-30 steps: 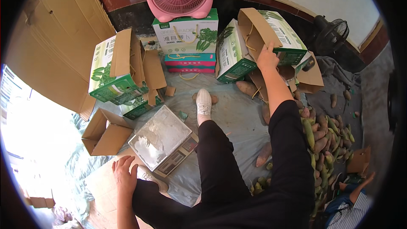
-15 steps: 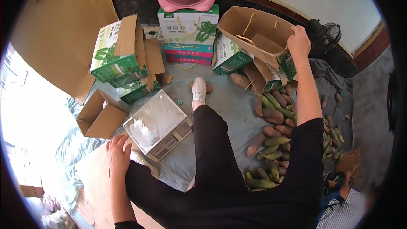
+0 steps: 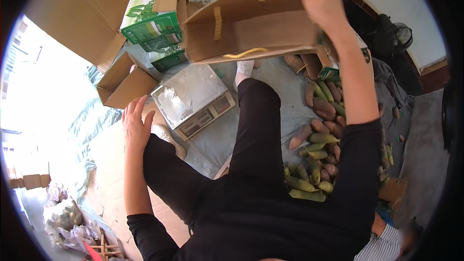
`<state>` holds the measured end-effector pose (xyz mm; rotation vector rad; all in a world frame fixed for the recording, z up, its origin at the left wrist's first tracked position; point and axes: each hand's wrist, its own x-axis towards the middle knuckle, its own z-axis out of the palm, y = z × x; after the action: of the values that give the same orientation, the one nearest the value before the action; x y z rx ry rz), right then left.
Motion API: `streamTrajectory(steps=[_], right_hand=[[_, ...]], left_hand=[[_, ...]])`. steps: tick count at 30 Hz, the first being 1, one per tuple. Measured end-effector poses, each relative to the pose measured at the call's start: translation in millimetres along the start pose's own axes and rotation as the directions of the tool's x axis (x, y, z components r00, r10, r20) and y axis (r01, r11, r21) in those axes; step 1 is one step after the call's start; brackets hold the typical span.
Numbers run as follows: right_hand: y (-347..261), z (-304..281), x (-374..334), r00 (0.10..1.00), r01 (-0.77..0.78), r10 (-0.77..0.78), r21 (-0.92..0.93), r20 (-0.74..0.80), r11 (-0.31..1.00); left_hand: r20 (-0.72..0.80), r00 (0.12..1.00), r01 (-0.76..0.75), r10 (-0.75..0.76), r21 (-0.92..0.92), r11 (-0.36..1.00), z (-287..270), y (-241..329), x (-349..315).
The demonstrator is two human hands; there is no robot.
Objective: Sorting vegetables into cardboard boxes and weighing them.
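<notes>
My right hand [image 3: 321, 2] grips the top edge of an open cardboard box [image 3: 275, 24] with yellow rope handles. The box is lifted and tilted so its bare brown inside faces me; no contents show in it. My left hand [image 3: 137, 124] holds nothing, its fingers apart, above my left knee and beside a small cardboard box [image 3: 126, 81]. Between that hand and my right shoe lies a weighing scale [image 3: 191, 92] with a scuffed metal pan. To the right, green radishes [image 3: 323, 138] and reddish-brown tubers [image 3: 300, 135] lie in a pile on the plastic sheet.
Green-and-white printed cartons [image 3: 154, 24] stand at the far left, beside a tall cardboard sheet [image 3: 72, 9]. Another open carton [image 3: 316, 64] lies beyond the pile. A black fan [image 3: 394, 34] stands at the far right. Another person's striped sleeve [image 3: 386, 241] shows at lower right.
The cardboard box in my right hand has come up off the cartons, moved left and nearer, and now hangs beyond the scale. My left hand stays beside my knee.
</notes>
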<state>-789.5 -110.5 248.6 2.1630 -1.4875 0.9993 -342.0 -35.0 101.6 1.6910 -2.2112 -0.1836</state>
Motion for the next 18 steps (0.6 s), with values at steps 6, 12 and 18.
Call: streamTrajectory(steps=[6,12,18], right_hand=[[-43.9,121.6,-6.9,0.993,0.022,-0.051,0.259,0.107,0.966],[-77.4,204.1,-49.0,0.898,-0.240,0.093,0.301,0.429,0.923],[-52.9,217.8,-76.7,0.728,-0.287,0.026,0.270,0.685,0.919]], left_hand=[[-0.111,0.994,-0.021,0.022,0.010,1.000,-2.4,-4.6,-5.8],[-0.049,0.998,-0.029,0.031,0.044,0.999,-3.3,-13.8,-10.3],[0.187,0.981,0.036,-0.050,0.082,0.996,1.1,-14.3,-7.8]])
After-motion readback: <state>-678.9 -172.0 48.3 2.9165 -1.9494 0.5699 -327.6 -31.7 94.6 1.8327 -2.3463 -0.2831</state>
